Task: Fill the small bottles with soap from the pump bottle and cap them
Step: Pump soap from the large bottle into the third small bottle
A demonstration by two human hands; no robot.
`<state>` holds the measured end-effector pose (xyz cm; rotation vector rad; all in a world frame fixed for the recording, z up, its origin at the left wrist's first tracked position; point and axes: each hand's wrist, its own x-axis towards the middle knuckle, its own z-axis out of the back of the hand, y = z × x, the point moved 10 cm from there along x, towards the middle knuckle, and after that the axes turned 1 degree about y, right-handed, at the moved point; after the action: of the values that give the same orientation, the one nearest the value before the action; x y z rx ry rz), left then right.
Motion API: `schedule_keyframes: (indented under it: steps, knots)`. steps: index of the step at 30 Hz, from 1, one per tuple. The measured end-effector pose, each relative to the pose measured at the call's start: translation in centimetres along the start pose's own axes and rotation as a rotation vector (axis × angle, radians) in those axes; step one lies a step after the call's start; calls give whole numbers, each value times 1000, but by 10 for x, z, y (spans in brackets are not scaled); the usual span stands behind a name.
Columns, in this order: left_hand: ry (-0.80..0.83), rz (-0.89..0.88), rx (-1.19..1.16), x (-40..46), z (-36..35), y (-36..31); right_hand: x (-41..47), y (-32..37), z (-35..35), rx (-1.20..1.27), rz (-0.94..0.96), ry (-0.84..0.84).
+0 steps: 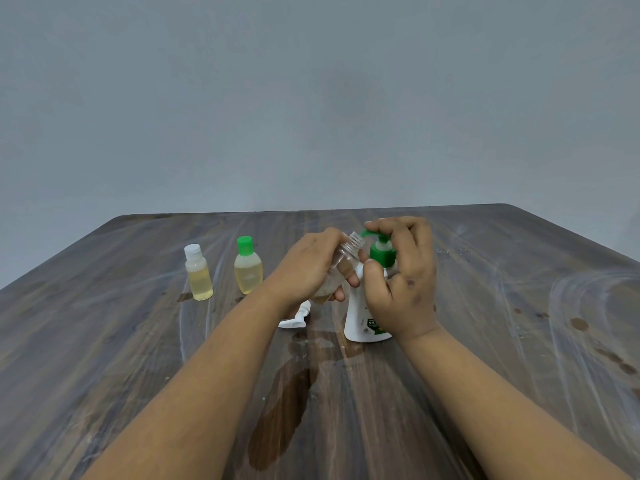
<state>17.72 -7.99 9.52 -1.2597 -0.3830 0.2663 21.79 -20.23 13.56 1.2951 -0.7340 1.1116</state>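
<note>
- A small bottle with a white cap stood at the left of the wooden table, capped and filled most of the way with pale yellow soap.
- Just to its right stood a rounder small bottle with a green cap, also capped and holding yellow soap to about its shoulder.
- The left hand gripped a clear uncapped bottle, fingers curled round its body, tilting it so its threaded mouth pointed up and right toward the pump spout.
- That clear bottle held only a little yellowish soap near its bottom end, which lay against the left palm.
- The white pump bottle stood upright on the table just right of centre, its contents hidden by the opaque wall.
- The right hand was wrapped over the green pump head, fingers curled across the top and the thumb against the collar.
- The spout tip sat just beside the clear bottle's mouth, close under the right fingertips.
- A white cap lay on the table below the left wrist.
- A dark wet patch spread on the wood nearer the viewer.
</note>
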Motion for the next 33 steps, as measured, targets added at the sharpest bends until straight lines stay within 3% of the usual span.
schedule_keyframes:
  steps: [9, 33]
  knots:
    - [10, 5, -2, -2, 0, -2, -4, 3, -6, -81, 60, 29]
    - [-2, 5, 3, -2, 1, -1, 0, -4, 0, -35, -8, -15]
